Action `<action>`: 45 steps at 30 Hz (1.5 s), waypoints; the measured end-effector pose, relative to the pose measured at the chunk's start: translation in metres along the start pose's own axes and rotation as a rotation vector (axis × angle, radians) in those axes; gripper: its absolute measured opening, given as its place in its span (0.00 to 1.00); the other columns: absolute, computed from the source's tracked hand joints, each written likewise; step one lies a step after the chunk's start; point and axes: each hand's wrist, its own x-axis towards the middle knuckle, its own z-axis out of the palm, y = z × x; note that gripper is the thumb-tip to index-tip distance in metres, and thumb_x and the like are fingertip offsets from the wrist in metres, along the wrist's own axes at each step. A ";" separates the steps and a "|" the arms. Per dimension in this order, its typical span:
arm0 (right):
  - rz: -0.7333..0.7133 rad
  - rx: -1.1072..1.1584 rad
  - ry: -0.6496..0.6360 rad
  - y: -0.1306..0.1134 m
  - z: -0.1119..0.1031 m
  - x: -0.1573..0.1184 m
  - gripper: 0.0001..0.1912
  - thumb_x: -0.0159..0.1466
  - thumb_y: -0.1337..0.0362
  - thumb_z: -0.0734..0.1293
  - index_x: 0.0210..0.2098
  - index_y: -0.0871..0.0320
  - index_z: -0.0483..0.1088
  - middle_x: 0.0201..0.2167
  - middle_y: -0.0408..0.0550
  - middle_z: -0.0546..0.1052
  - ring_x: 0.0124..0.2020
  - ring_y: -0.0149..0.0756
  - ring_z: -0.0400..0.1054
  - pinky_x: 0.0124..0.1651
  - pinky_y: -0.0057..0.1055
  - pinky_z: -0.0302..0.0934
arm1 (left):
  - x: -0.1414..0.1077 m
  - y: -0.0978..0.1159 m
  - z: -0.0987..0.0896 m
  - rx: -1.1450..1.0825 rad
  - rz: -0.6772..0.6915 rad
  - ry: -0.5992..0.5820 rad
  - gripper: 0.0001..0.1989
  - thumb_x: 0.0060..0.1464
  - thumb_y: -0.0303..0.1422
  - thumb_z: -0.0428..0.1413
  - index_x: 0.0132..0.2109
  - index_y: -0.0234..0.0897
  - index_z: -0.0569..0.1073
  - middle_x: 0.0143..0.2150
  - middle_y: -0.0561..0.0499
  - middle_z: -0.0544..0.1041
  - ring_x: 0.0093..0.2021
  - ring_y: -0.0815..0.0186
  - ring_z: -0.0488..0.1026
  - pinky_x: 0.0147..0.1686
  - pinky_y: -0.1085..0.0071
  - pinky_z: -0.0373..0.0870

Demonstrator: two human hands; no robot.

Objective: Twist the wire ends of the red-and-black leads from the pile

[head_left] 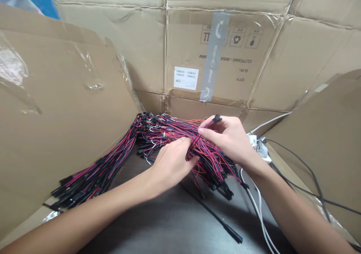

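Both hands are over a large heap of thin red, blue and black wires [213, 158] with black connectors. My right hand [229, 137] pinches a red and purple wire lead near its black connector [216, 119], which sticks up above the fingers. Just left of it, my left hand [173, 164] is closed round the lower part of the same wires, its thumb and fingers curled toward each other. Below the hands, a black cable with a thick plug end [232, 233] lies on the dark table [158, 224].
A second wire bundle [98, 175] lies along the left cardboard wall [64, 103]. Taped cardboard [146, 40] stands at the back, with another panel [332, 133] on the right. White adapters [261, 148] with white and black cables sit beside my right wrist.
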 end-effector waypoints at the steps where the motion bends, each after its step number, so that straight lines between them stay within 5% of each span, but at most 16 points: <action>1: -0.001 0.000 0.000 0.000 0.000 0.000 0.04 0.55 0.69 0.68 0.24 0.60 0.72 0.22 0.43 0.75 0.23 0.29 0.66 0.26 0.26 0.58 | 0.000 0.000 0.000 0.029 -0.013 -0.004 0.02 0.54 0.31 0.51 0.34 0.37 0.66 0.33 0.49 0.74 0.32 0.62 0.71 0.31 0.67 0.64; 7: 0.012 0.014 -0.002 0.004 -0.001 0.001 0.04 0.55 0.68 0.68 0.25 0.61 0.72 0.24 0.45 0.76 0.26 0.31 0.68 0.31 0.28 0.62 | -0.001 0.001 -0.001 0.109 0.018 0.023 0.05 0.51 0.23 0.47 0.31 0.38 0.63 0.31 0.50 0.73 0.30 0.63 0.69 0.29 0.68 0.60; 13: 0.038 0.045 -0.024 0.006 -0.002 0.002 0.04 0.55 0.67 0.68 0.25 0.61 0.71 0.23 0.44 0.74 0.22 0.28 0.64 0.26 0.27 0.58 | 0.000 0.001 -0.006 0.028 0.066 0.031 0.09 0.46 0.20 0.45 0.27 0.39 0.57 0.26 0.53 0.67 0.26 0.67 0.63 0.26 0.70 0.55; 23: 0.120 0.214 -0.070 0.014 -0.018 0.007 0.06 0.55 0.65 0.70 0.27 0.62 0.71 0.18 0.43 0.71 0.17 0.26 0.62 0.20 0.25 0.58 | 0.007 -0.014 -0.007 -0.043 0.182 -0.074 0.11 0.48 0.16 0.45 0.26 0.36 0.64 0.28 0.52 0.70 0.29 0.68 0.66 0.32 0.70 0.60; 30: 0.101 0.215 -0.111 0.012 -0.013 0.006 0.07 0.56 0.65 0.70 0.27 0.63 0.71 0.18 0.42 0.70 0.17 0.24 0.62 0.21 0.24 0.58 | 0.007 -0.007 -0.011 -0.136 0.124 -0.001 0.13 0.46 0.15 0.44 0.28 0.35 0.67 0.24 0.54 0.70 0.25 0.70 0.66 0.28 0.73 0.61; 36: 0.105 0.197 -0.125 0.011 -0.005 0.004 0.07 0.56 0.65 0.69 0.27 0.63 0.70 0.18 0.40 0.68 0.17 0.25 0.61 0.21 0.24 0.58 | 0.005 0.002 -0.016 -0.414 -0.057 0.012 0.12 0.52 0.21 0.46 0.39 0.35 0.72 0.19 0.57 0.71 0.18 0.71 0.68 0.21 0.76 0.63; 40: 0.097 0.183 -0.125 0.011 -0.003 0.003 0.07 0.56 0.65 0.69 0.27 0.63 0.70 0.19 0.41 0.68 0.17 0.25 0.61 0.21 0.25 0.57 | 0.005 0.003 -0.018 -0.456 -0.093 0.093 0.04 0.53 0.26 0.51 0.34 0.35 0.70 0.18 0.56 0.71 0.19 0.71 0.70 0.21 0.76 0.64; 45: 0.082 0.142 -0.105 0.013 -0.001 0.004 0.06 0.56 0.66 0.68 0.27 0.63 0.70 0.19 0.41 0.69 0.17 0.25 0.61 0.21 0.25 0.57 | 0.005 0.004 -0.020 -0.400 -0.062 0.150 0.05 0.50 0.24 0.52 0.29 0.34 0.71 0.20 0.55 0.72 0.21 0.71 0.69 0.23 0.77 0.63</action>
